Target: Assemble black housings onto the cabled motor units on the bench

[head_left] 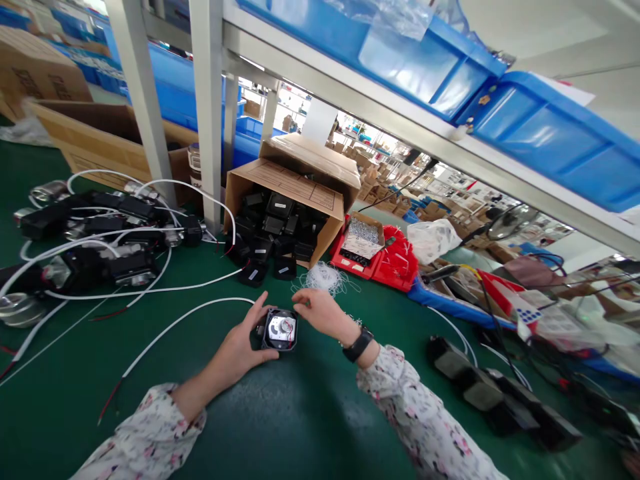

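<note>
A small black square housing (281,341) sits on the green bench, its open side up. Inside it are a shiny metal plate and a small motor with red wires. My left hand (245,347) grips the housing from the left, thumb along the near edge and fingers at the far corner. A white cable (185,313) runs left from behind that hand to bare red and black ends. My right hand (320,310), with a dark watch on the wrist, is over the housing's upper right corner. Its thumb and fingertips are pinched together; whatever they hold is too small to make out.
A cardboard box (320,193) spilling black covers stands behind. To its right are red trays (354,263) and a tangle of clear ties (325,277). Cabled black units (133,267) crowd the left; dark blocks (465,377) lie right. A shelf with blue bins (560,133) hangs overhead.
</note>
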The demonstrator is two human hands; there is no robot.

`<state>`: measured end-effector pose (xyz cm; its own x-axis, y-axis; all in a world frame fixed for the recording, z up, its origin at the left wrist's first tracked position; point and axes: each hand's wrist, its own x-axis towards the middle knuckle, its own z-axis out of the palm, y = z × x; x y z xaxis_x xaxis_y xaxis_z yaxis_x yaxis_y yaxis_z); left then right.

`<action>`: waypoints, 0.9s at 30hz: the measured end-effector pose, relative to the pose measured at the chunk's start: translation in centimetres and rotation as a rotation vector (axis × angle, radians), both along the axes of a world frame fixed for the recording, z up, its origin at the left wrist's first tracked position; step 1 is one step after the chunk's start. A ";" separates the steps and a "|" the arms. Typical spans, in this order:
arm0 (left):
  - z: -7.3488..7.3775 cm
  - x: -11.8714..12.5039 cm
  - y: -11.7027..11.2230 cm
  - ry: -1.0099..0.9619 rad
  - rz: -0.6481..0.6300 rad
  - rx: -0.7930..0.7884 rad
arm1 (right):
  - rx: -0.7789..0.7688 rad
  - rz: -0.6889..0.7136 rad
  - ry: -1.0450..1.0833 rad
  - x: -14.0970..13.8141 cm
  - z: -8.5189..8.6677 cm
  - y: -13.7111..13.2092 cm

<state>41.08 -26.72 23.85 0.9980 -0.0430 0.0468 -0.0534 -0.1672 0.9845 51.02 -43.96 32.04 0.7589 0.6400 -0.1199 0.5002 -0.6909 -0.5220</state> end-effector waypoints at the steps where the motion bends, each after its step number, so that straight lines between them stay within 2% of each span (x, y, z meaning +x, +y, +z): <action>1: 0.1 0.0 0.0 -0.006 -0.003 0.007 | 0.025 -0.045 0.036 -0.3 -0.5 -0.5; 7: 0.5 -0.1 -0.1 -0.013 0.008 0.077 | 0.433 -0.503 0.487 -4.2 -3.4 -1.4; 9: 0.5 -0.1 -0.2 -0.004 0.016 0.110 | 0.422 -0.536 0.517 -5.1 -4.0 -1.2; 12: 0.5 -0.1 -0.2 -0.007 0.027 0.178 | 0.362 -0.558 0.439 -5.7 -4.3 -0.8; 15: 0.4 -0.1 -0.1 -0.025 0.032 0.216 | 0.315 -0.544 0.220 -5.9 -3.6 -0.8; 18: 0.2 0.0 -0.2 -0.036 0.037 0.190 | 0.297 -0.357 -0.140 -6.7 -1.3 -1.1; 20: 0.2 0.1 -0.2 -0.053 0.013 0.129 | 0.346 -0.147 -0.204 -7.6 1.4 -1.3; 22: 0.0 0.4 -0.3 -0.079 -0.028 0.032 | 0.365 0.025 -0.107 -8.4 4.5 -1.4; 24: -0.2 0.7 -0.2 -0.093 -0.062 -0.044 | 0.326 0.123 0.054 -8.7 7.2 -1.2; 26: -0.3 0.9 -0.2 -0.090 -0.064 -0.067 | 0.268 0.197 0.209 -8.4 8.9 -0.9; 27: -0.3 1.0 -0.1 -0.085 -0.062 -0.063 | 0.238 0.232 0.263 -8.0 9.2 -0.6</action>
<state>42.07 -26.83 23.58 0.9859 -0.0989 0.1353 -0.1450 -0.0986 0.9845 43.03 -44.54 41.19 0.5550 0.8234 -0.1183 0.4566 -0.4204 -0.7840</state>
